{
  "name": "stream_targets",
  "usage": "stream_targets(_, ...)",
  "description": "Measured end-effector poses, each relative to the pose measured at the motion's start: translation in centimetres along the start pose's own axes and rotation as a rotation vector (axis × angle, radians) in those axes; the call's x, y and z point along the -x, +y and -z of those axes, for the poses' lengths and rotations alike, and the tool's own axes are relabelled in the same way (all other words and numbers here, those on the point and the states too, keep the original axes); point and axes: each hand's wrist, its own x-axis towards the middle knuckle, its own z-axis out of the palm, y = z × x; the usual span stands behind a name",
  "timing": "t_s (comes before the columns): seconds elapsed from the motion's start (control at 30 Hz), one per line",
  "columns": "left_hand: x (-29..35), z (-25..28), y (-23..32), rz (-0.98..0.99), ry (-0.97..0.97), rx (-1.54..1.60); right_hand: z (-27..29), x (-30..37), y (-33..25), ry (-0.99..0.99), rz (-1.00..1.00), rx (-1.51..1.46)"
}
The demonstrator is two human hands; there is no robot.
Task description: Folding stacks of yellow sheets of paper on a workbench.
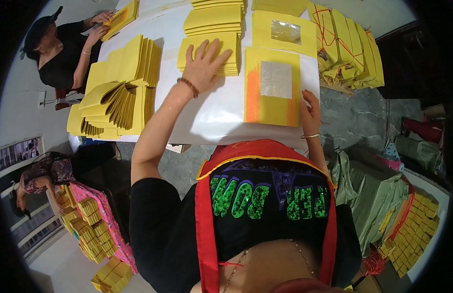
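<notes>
With its fingers spread, my left hand (202, 68) lies flat on a stack of yellow paper (229, 53) at the middle of the table. My right hand (311, 111) is beside the right edge of another yellow paper stack (271, 110), its fingers loosely bent and nothing visible in them. I cannot tell whether it touches the sheets. On top of that stack is a silver foil square (276, 79), with orange colour down the left side. Just beyond lies a yellow stack with a smaller, shiny foil patch (285, 31).
Fanned and folded yellow sheets (114, 97) are piled at the table's left. More yellow stacks (212, 19) line its far side. Red-tied yellow bundles (346, 44) stand off the right edge. A co-worker (65, 53) handles a sheet at far left; another person (41, 180) is lower left.
</notes>
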Motion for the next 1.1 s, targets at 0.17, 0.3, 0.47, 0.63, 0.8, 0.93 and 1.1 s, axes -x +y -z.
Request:
stream_targets(0.17,3.0,-0.4,7.7,-0.299,0.135,0.479,0.5,-0.9,0.1,-0.212,0.281,0.363)
stream_targets(0.3,4.3,-0.5,9.7,-0.345,0.063,0.469,0.2,-1.0,0.9,-0.258,0.137,0.228)
stream_targets(0.47,3.4,-1.0,8.9,-0.334,-0.043,0.681,0.4,-1.6,1.5,-0.259,-0.247,-0.187)
stream_targets(0.63,2.8,-0.5,8.9,-0.342,-0.021,0.846,0.5,-1.9,2.3,-0.25,-0.365,-0.305)
stream_targets(0.8,2.2,-0.7,8.4,-0.312,-0.085,0.932,0.4,-1.8,1.4,-0.242,-0.385,-0.342)
stream_targets(0.93,1.6,-1.3,7.8,-0.219,-0.212,1.072,0.4,-1.7,1.1,-0.241,-0.424,-0.432)
stream_targets(1.1,1.7,-2.8,8.0,-0.103,-0.281,1.263,0.3,-1.9,1.5,-0.237,-0.363,-0.338)
